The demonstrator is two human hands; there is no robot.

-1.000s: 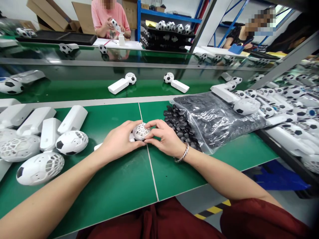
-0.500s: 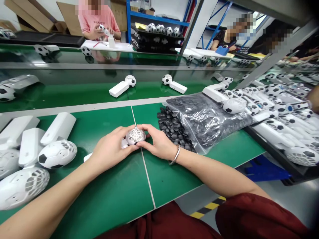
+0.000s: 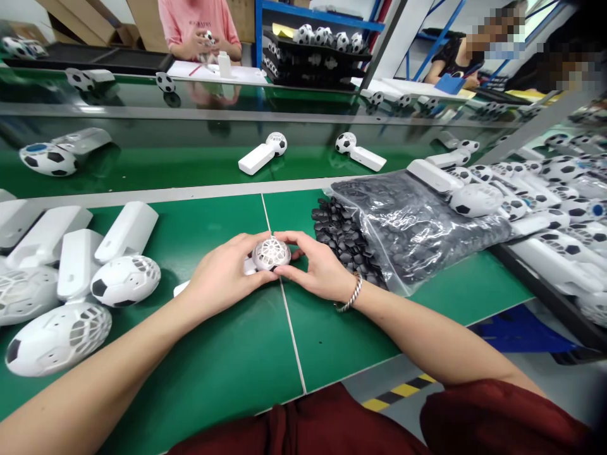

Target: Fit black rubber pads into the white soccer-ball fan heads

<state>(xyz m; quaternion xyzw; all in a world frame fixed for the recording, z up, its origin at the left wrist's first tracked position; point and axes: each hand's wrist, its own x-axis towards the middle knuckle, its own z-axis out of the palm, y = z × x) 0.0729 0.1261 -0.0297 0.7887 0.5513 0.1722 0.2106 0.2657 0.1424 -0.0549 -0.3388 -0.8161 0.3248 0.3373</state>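
Between my two hands is a white soccer-ball device (image 3: 272, 253) with a lattice face turned up toward me. My left hand (image 3: 232, 265) wraps its left side, thumb at the near edge and fingers at the far edge. From the right, the thumb and fingers of my right hand (image 3: 317, 264) pinch the same ball. Part of the device's white body shows beneath my left hand, the rest being covered. Close to my right hand lie loose black pieces (image 3: 344, 243), spilling from a clear plastic bag (image 3: 417, 221).
Similar white ball devices (image 3: 126, 280) crowd the left of the green table (image 3: 227, 373). More fill a black tray (image 3: 545, 297) at the right. Past the pale rail, a green conveyor (image 3: 190, 158) carries several devices. A co-worker in a pink shirt (image 3: 199, 25) sits opposite.
The view has shifted, so the table and both hands appear slightly farther right. On the conveyor, the devices have moved rightward relative to the table. My hands keep their hold on the ball.
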